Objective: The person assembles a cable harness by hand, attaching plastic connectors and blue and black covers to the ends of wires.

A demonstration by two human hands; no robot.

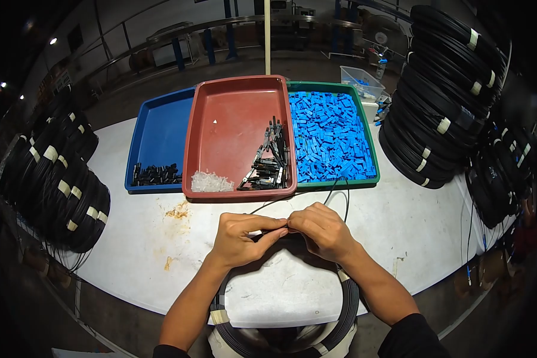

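Note:
My left hand (240, 238) and my right hand (323, 231) meet over the front of the white table, thumbs and fingertips pinched together. Between them sits the end of a thin black cable (269, 206); whatever small part may be on it is covered by my fingers. Beneath my hands lies a coil of black cable (351, 298), bound with pale tape, hanging over the near table edge towards my lap. A loose strand of cable loops up past my right hand to the green tray.
Beyond my hands stand a blue tray (155, 122) with black parts, a red tray (235, 101) with clear pieces and black connectors, and a green tray (373, 158) full of blue clips (328, 137). Taped cable coils pile up at left (59, 185) and right (441, 101) on the white table (143, 238).

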